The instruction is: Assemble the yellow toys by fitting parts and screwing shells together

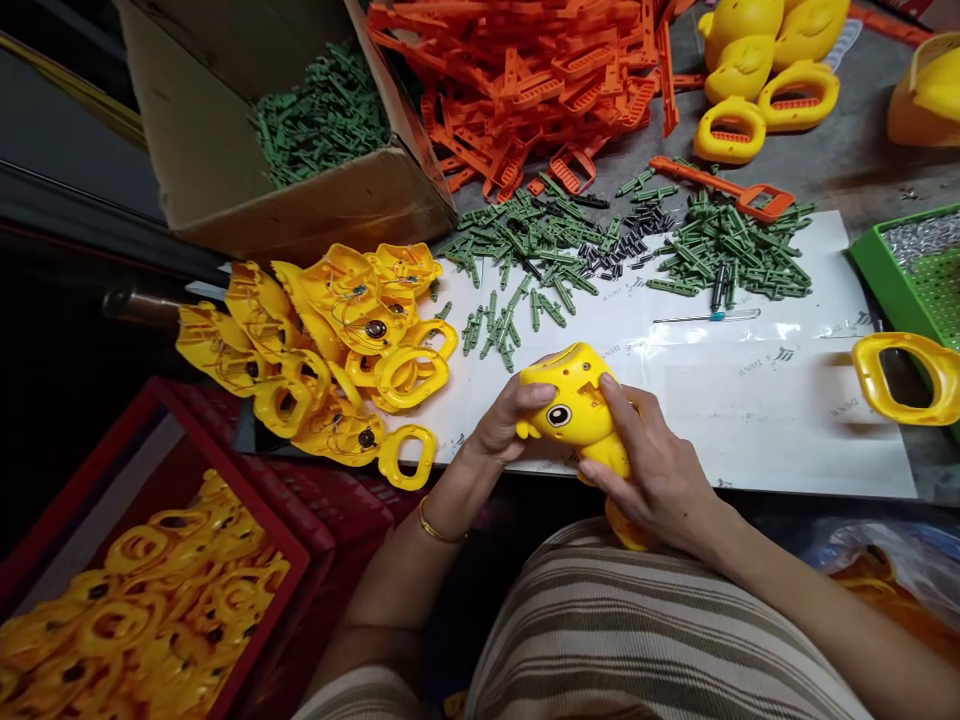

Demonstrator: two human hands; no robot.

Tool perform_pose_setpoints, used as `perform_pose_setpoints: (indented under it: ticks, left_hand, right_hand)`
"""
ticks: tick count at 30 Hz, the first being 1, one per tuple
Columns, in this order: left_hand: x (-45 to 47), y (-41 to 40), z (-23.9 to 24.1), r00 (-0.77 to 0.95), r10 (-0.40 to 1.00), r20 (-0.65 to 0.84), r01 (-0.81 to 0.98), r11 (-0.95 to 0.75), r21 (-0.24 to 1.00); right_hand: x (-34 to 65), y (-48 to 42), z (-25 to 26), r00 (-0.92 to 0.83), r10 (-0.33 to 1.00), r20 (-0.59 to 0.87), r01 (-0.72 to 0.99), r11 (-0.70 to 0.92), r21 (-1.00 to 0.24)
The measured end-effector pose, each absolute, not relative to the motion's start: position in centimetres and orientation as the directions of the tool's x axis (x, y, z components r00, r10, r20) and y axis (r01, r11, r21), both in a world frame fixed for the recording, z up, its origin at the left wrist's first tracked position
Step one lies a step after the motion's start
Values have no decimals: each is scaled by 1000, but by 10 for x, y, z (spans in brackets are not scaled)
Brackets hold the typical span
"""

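A yellow plastic duck toy (574, 412) with a printed eye is held between my two hands over the near edge of the table. My left hand (506, 415) is closed on the head's left side, near the beak. My right hand (652, 455) is wrapped round the other side and the lower body, whose handle end is partly hidden behind my fingers. Beyond the toy lie loose green plastic pieces (536, 255) and small black pieces (626, 240). To the left is a pile of yellow half shells (352, 310) with wires and round speakers inside.
A cardboard box (300, 205) of green pieces stands at the back left, beside a heap of orange parts (525, 60). Finished-looking yellow ducks (742, 50) sit at the back right. A green tray (877, 270) holds screws; a red crate (300, 530) holds yellow shells.
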State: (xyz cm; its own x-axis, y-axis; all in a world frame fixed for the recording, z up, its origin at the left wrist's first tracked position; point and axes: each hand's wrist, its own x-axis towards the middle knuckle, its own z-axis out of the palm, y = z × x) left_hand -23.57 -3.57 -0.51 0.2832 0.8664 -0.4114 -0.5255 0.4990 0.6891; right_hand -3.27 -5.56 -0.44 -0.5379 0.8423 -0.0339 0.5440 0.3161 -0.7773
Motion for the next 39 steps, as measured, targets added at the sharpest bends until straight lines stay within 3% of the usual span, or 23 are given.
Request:
perform_pose_setpoints:
  ticks: [3, 6, 8, 13, 17, 22, 26, 33, 39]
  left_hand:
    - [-246, -35, -9, 333, 839, -431, -486, 544, 684]
    - [-247, -37, -6, 415, 803, -429, -428, 588, 686]
    - [-243, -37, -1, 485, 771, -413, -400, 616, 678]
    - [-230, -30, 14, 573, 726, -381, -354, 638, 684]
    - [-224, -32, 26, 500, 749, -435, -343, 632, 695]
    - [-220, -41, 33, 353, 827, -438, -230, 530, 816]
    - [-217, -41, 22, 294, 846, -445, -214, 512, 832]
    - [-216, -37, 21, 365, 839, -405, -166, 486, 858]
    - [-213, -42, 38, 344, 837, -426, -102, 484, 869]
  right_hand:
    - [-30, -52, -6, -476, 853, -214, 283, -81, -956]
    - [-23, -48, -10, -507, 762, -402, 47, -441, -896]
    - [-18, -47, -10, -584, 694, -420, 14, -509, -861]
    - [-6, -49, -1, -608, 692, -388, 96, -422, -902]
    - [0, -52, 3, -567, 731, -380, 153, -360, -920]
    - [0, -54, 2, -546, 783, -298, 147, -261, -954]
    - [-3, -50, -7, -545, 771, -328, 135, -306, -943]
    - [6, -49, -7, -649, 662, -375, 53, -452, -890]
    - [9, -51, 3, -598, 723, -347, 88, -371, -925]
